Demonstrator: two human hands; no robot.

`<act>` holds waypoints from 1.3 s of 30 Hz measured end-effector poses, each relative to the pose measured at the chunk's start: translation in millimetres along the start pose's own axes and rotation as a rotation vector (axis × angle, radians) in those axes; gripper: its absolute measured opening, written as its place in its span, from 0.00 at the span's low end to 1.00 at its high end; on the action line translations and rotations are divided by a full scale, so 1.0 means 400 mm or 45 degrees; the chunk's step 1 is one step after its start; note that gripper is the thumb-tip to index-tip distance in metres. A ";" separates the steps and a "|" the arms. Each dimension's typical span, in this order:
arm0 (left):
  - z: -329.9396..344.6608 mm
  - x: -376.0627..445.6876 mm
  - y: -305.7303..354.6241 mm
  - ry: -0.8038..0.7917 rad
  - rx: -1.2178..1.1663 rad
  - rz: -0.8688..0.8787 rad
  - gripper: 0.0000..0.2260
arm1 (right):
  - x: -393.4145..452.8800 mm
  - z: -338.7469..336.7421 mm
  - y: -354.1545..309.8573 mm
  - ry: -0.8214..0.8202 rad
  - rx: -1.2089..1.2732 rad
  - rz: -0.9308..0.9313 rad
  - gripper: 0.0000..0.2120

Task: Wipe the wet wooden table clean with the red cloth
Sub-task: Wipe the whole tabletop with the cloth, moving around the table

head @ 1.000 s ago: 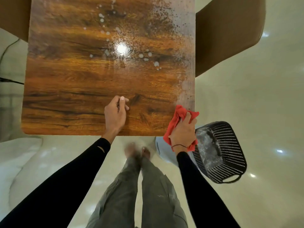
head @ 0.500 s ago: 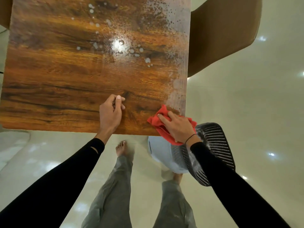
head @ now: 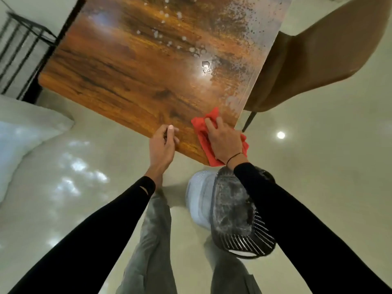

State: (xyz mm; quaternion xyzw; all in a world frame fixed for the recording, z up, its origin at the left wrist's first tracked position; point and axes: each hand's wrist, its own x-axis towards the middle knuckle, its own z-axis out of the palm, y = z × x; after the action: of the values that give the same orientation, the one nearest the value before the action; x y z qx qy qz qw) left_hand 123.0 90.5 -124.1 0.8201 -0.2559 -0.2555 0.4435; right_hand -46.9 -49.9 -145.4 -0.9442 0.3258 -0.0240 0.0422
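The right hand (head: 226,143) is pressing flat, fingers spread, on the red cloth (head: 204,132) at the near right corner of the wooden table (head: 131,66). The left hand (head: 162,145), loosely curled and holding nothing, is bracing on the near edge just beside it. Water droplets (head: 191,47) are beading toward the far right edge. Part of the cloth is overhanging the corner, so a careless stroke risks pushing water off onto the floor (head: 318,155) or the brown chair (head: 318,60).
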 end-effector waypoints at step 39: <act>0.353 -0.147 0.117 0.573 0.000 -0.365 0.06 | 0.231 -0.003 0.293 -0.210 0.065 -0.609 0.21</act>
State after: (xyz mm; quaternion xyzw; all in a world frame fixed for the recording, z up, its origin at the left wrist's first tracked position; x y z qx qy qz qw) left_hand -20.7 21.8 -139.9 0.8842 -0.0323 -0.1269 0.4484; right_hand -46.1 -198.7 -153.8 -0.9918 0.0878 0.0356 0.0855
